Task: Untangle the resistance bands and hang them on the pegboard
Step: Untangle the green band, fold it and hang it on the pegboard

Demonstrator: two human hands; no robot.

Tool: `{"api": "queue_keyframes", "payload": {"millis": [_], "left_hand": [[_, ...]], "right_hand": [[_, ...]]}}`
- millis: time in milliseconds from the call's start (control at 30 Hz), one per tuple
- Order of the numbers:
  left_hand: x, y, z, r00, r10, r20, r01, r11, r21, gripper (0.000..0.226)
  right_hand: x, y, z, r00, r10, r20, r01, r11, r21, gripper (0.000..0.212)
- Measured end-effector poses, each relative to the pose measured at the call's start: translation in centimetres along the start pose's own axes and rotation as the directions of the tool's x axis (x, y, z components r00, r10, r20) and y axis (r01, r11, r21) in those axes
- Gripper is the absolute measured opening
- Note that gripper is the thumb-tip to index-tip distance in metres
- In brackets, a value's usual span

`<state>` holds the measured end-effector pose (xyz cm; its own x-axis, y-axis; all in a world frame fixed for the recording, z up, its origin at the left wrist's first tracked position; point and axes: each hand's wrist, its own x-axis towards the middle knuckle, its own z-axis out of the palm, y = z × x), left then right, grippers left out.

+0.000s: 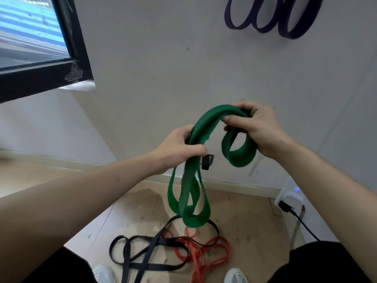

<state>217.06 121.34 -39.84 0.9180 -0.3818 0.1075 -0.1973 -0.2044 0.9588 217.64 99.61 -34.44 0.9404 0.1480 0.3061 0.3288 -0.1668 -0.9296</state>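
Observation:
A wide green resistance band (206, 123) arches between both hands in front of the wall. My left hand (177, 148) grips it at the left, and twisted loops hang down from there towards the floor. My right hand (257, 127) pinches the band's top at the right, with a short loop dangling below it. On the floor lie a black band (142, 254) and a red band (204, 252), tangled together. A purple band (271, 19) hangs in loops on the wall at the top right; its hooks are out of view.
A dark-framed window (40, 58) is at the upper left. A white plug adapter with a black cable (289, 201) sits low on the wall at the right. My two shoes (104, 272) stand at the bottom edge beside the floor bands.

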Motion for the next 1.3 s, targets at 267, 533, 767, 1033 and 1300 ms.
{"api": "queue_keyframes", "payload": {"millis": [267, 533, 767, 1033, 1300], "left_hand": [[0.6, 1.3, -2.4, 0.999, 0.041, -0.009, -0.042, 0.997, -0.06, 0.033], [0.1, 1.6, -1.9, 0.996, 0.043, 0.082, -0.05, 0.994, 0.094, 0.043], [-0.1, 1.4, -2.7, 0.995, 0.008, 0.097, -0.018, 0.994, 0.106, 0.047], [0.2, -0.1, -1.1, 0.997, 0.022, 0.075, -0.028, 0.996, 0.09, 0.055], [1.4, 0.7, -2.1, 0.994, 0.037, -0.098, -0.049, 0.991, -0.122, 0.063]], "right_hand": [[-0.6, 2.2, -2.5, 0.853, 0.363, 0.375, -0.093, 0.813, -0.575, 0.043], [-0.8, 1.7, 1.9, 0.845, 0.219, 0.487, -0.048, 0.939, -0.34, 0.052], [-0.8, 0.6, 1.7, 0.912, 0.167, 0.375, -0.044, 0.948, -0.315, 0.017], [-0.4, 0.1, 0.8, 0.987, 0.026, 0.16, -0.037, 0.997, 0.063, 0.013], [0.2, 1.1, -1.4, 0.995, 0.098, -0.012, -0.095, 0.984, 0.149, 0.024]]}}
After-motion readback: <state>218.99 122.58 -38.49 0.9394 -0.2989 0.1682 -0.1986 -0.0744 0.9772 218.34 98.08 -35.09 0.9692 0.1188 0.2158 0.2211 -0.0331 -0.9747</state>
